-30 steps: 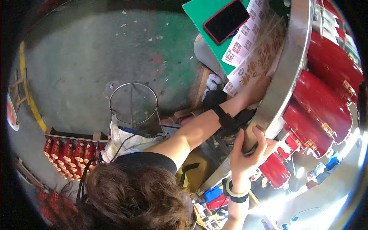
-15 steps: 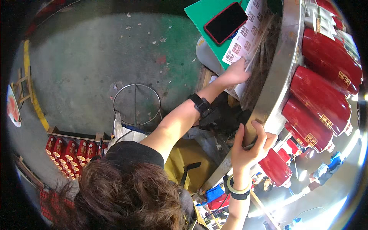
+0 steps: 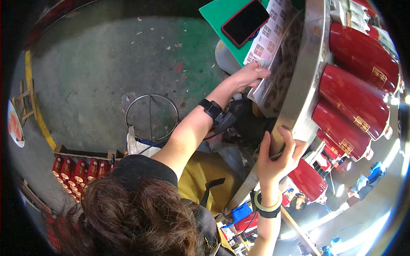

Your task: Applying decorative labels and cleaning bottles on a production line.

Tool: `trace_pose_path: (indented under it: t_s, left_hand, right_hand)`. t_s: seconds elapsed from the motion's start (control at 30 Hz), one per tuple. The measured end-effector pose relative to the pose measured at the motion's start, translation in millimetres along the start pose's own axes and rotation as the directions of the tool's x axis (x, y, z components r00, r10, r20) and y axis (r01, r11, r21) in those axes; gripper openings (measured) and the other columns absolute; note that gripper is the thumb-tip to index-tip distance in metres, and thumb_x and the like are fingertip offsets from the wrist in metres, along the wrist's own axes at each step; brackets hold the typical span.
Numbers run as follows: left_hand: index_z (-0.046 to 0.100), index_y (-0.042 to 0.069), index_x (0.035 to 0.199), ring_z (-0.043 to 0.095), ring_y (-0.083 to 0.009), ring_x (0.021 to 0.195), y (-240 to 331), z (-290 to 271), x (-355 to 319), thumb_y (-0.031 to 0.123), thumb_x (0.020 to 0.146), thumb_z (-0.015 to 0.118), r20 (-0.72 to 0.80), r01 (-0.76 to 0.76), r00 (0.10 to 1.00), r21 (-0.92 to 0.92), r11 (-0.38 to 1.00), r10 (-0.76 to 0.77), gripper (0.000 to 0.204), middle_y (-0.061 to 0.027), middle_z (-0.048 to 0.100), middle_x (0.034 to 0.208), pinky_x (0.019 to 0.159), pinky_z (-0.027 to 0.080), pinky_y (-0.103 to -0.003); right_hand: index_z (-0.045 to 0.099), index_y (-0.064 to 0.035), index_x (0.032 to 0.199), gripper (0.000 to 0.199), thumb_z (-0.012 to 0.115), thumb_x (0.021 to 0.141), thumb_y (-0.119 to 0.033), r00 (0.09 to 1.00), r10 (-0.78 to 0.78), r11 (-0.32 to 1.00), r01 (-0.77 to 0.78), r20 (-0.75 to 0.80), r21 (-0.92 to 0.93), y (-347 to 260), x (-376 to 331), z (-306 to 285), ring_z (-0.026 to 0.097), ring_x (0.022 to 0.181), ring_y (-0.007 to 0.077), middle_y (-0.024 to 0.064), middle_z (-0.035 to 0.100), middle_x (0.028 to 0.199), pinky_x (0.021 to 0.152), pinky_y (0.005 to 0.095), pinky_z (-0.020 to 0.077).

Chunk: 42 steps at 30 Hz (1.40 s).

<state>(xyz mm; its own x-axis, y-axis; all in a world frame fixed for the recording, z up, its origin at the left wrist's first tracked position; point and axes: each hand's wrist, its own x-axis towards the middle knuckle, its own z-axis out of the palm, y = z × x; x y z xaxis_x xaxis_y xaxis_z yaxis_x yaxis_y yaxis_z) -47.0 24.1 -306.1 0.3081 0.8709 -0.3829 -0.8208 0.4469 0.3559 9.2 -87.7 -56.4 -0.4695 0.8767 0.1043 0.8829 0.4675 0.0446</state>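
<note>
A person leans at a table with a curved metal rim (image 3: 301, 81). The left hand (image 3: 251, 76) reaches far, its bent fingers touching the near end of printed paper sheets (image 3: 267, 36); I cannot tell whether it grips one. The sheets lie left of the rim, overlapping a green board (image 3: 215, 16) that carries a dark phone (image 3: 245, 22) in a red case. Nearer, the right hand (image 3: 276, 164) rests on the rim, thumb and fingers loosely parted. Large glossy red bottles (image 3: 355, 96) lie just right of the rim. Small red bottles (image 3: 80, 170) stand near left.
</note>
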Motion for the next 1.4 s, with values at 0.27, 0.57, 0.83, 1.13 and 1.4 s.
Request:
trace_pose_path:
  t_s: [0.27, 0.57, 0.83, 1.13, 1.4]
  left_hand:
    - [0.052, 0.012, 0.135, 0.061, -0.01, 0.105, 9, 6, -4, 0.031, 0.09, 0.072, -0.064, 0.093, 0.994, 0.072, 0.993, -0.088, 0.053, 0.0025, 0.063, 0.126, 0.079, 0.051, -0.03]
    - [0.052, 0.003, 0.136, 0.061, -0.0176, 0.111, -1, 5, 5, 0.019, 0.092, 0.068, 0.013, 0.016, 1.0, 0.019, 1.0, -0.016, 0.05, -0.0066, 0.064, 0.126, 0.087, 0.053, -0.036]
    - [0.061, -0.005, 0.121, 0.062, -0.0413, 0.116, 6, 49, 3, 0.008, 0.084, 0.065, 0.352, -0.618, 0.785, 0.51, 0.599, 0.51, 0.039, -0.0292, 0.065, 0.119, 0.096, 0.05, -0.042]
    - [0.057, -0.005, 0.124, 0.068, -0.0288, 0.102, 45, 48, -44, 0.009, 0.086, 0.064, 0.276, -0.599, 0.773, 0.618, 0.51, 0.572, 0.041, -0.0263, 0.069, 0.108, 0.09, 0.052, -0.04]
    - [0.038, -0.001, 0.141, 0.063, -0.0248, 0.109, 45, 13, -89, -0.004, 0.092, 0.06, -0.071, -0.172, 0.965, 0.555, 0.814, 0.252, 0.054, -0.0167, 0.063, 0.122, 0.093, 0.052, -0.036]
  right_hand:
    - [0.068, -0.0139, 0.105, 0.036, 0.083, 0.073, -0.007, 0.998, -0.021, 1.0, 0.02, -0.064, -0.01, -1, 3, 2, 0.051, 0.07, 0.0248, 0.0081, 0.054, 0.086, 0.063, 0.0369, 0.0453]
    - [0.067, -0.0123, 0.108, 0.037, 0.082, 0.074, -0.005, 1.0, -0.005, 1.0, 0.005, -0.009, -0.011, -2, 2, -1, 0.056, 0.079, 0.0287, 0.0117, 0.056, 0.093, 0.07, 0.0395, 0.0485]
    - [0.069, -0.0156, 0.108, 0.038, 0.082, 0.074, -0.01, 0.999, 0.012, 1.0, -0.012, -0.046, -0.001, -2, 3, -5, 0.054, 0.07, 0.0277, 0.0091, 0.048, 0.085, 0.061, 0.0405, 0.0458]
    - [0.069, -0.0215, 0.108, 0.038, 0.078, 0.072, -0.012, 0.995, 0.04, 0.998, -0.035, -0.092, 0.054, 5, -3, -4, 0.056, 0.077, 0.0273, 0.0063, 0.047, 0.084, 0.069, 0.0415, 0.0488]
    - [0.067, -0.0173, 0.111, 0.036, 0.078, 0.077, -0.022, 0.98, -0.091, 0.996, 0.092, -0.177, -0.005, -6, -9, -17, 0.057, 0.086, 0.0244, 0.0054, 0.054, 0.09, 0.074, 0.0386, 0.0449]
